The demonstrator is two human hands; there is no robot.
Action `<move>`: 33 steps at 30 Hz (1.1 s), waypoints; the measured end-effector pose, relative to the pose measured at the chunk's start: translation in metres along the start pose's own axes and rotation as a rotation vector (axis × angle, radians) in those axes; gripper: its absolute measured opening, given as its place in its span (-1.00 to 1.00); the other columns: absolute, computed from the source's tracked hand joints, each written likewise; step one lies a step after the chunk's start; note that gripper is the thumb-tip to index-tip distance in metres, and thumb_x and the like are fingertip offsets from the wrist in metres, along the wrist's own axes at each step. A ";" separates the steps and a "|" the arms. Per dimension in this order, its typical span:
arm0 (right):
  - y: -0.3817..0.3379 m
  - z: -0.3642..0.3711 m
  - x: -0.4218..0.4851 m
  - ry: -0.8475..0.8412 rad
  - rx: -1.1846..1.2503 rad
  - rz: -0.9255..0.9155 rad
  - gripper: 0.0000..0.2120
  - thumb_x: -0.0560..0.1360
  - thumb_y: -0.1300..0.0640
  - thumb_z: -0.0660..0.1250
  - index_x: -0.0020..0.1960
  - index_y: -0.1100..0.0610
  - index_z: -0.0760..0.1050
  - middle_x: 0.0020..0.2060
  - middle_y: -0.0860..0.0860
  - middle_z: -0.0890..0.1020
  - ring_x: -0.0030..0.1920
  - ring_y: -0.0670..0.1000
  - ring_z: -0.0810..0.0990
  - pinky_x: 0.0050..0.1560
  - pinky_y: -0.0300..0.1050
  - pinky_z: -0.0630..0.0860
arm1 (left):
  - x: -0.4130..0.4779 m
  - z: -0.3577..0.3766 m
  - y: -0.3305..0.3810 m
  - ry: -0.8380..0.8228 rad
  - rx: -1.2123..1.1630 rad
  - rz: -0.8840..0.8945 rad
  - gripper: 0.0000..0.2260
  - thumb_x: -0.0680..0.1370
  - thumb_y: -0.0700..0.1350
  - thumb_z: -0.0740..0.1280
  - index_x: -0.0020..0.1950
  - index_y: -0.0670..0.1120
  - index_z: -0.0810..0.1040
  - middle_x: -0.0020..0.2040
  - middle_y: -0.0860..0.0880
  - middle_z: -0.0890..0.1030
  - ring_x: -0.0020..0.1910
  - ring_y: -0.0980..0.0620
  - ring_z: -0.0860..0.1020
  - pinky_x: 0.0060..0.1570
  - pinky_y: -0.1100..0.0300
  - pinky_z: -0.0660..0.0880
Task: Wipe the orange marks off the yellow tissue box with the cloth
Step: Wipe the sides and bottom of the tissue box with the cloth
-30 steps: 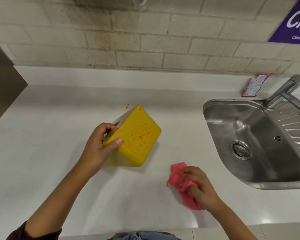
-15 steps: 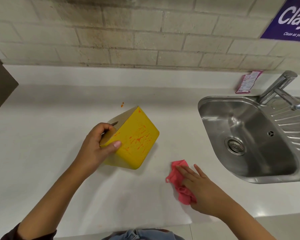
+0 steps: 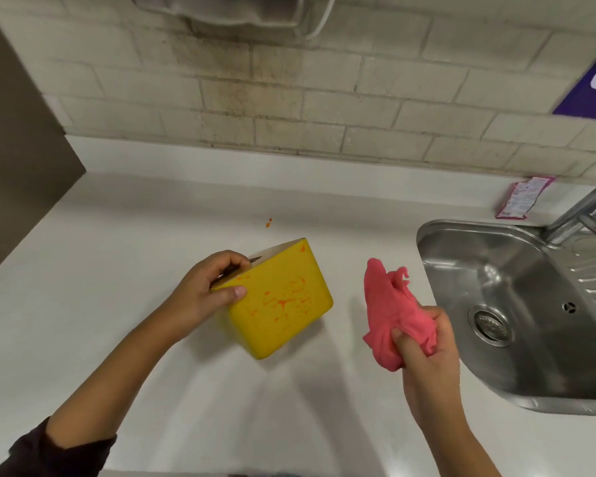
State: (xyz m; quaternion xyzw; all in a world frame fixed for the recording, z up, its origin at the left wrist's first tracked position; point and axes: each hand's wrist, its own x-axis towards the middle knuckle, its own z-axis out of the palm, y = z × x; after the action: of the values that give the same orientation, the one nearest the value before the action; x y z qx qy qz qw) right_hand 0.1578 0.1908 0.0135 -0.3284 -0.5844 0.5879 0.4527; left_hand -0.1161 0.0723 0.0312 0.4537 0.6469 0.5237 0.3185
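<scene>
A yellow tissue box (image 3: 289,321) is tilted on the white counter (image 3: 117,270), one face turned up toward me. Orange marks (image 3: 286,299) streak that face. My left hand (image 3: 203,290) grips the box at its upper left edge, thumb on the yellow face and fingers over the top. To the right of the box, my right hand (image 3: 424,352) holds a bunched pink cloth (image 3: 389,311) raised off the counter. The cloth is apart from the box.
A steel sink (image 3: 516,304) with a tap (image 3: 585,211) lies at the right. A small orange spot (image 3: 268,222) marks the counter behind the box. A pink packet (image 3: 520,197) leans at the wall. A dark panel (image 3: 18,166) stands at the left.
My right hand has gathered the pink cloth off the counter and lifted it up beside the box. My left hand still holds the tilted box.
</scene>
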 end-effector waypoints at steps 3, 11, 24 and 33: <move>-0.017 0.040 0.006 -0.133 0.022 -0.181 -0.68 0.31 0.26 0.31 -0.12 -0.16 0.42 0.29 -0.05 0.53 0.11 -0.04 0.63 -0.16 -0.18 0.61 | 0.003 -0.006 -0.001 -0.031 -0.040 0.002 -0.61 0.21 0.12 0.27 -0.04 -0.03 0.50 -0.10 0.03 0.54 -0.13 0.21 0.52 -0.20 0.41 0.42; -0.015 0.094 0.026 -0.489 -0.404 -0.409 -0.45 0.39 0.10 0.38 0.32 -0.07 0.27 0.46 -0.24 0.20 0.46 -0.06 0.28 0.22 -0.12 0.44 | 0.008 -0.006 -0.008 0.029 -0.095 0.025 -0.61 0.22 0.13 0.25 -0.04 -0.02 0.51 -0.09 0.02 0.55 -0.11 0.17 0.53 -0.17 0.38 0.44; -0.018 0.110 0.039 -0.441 -0.808 -0.466 -0.42 0.54 -0.03 0.03 0.52 0.08 0.03 0.47 -0.07 0.16 0.47 -0.16 0.09 0.51 -0.18 -0.03 | 0.012 -0.008 -0.013 0.068 -0.089 -0.001 -0.75 0.26 0.17 0.23 -0.14 0.15 0.53 -0.20 0.15 0.57 -0.17 0.13 0.51 -0.14 0.16 0.40; -0.018 0.094 0.046 -0.513 -0.765 -0.506 -0.48 0.53 0.07 0.14 0.47 0.16 0.18 0.42 -0.05 0.23 0.45 -0.14 0.16 0.49 -0.24 -0.04 | 0.013 -0.010 -0.015 0.079 -0.099 -0.008 -0.74 0.27 0.18 0.23 -0.12 0.13 0.53 -0.14 0.07 0.56 -0.14 0.06 0.51 -0.10 0.10 0.38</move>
State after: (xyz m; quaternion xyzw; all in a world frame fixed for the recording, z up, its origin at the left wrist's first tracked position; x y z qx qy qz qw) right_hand 0.0571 0.1947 0.0473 -0.1645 -0.9104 0.2663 0.2705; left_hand -0.1336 0.0804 0.0198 0.4135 0.6341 0.5714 0.3169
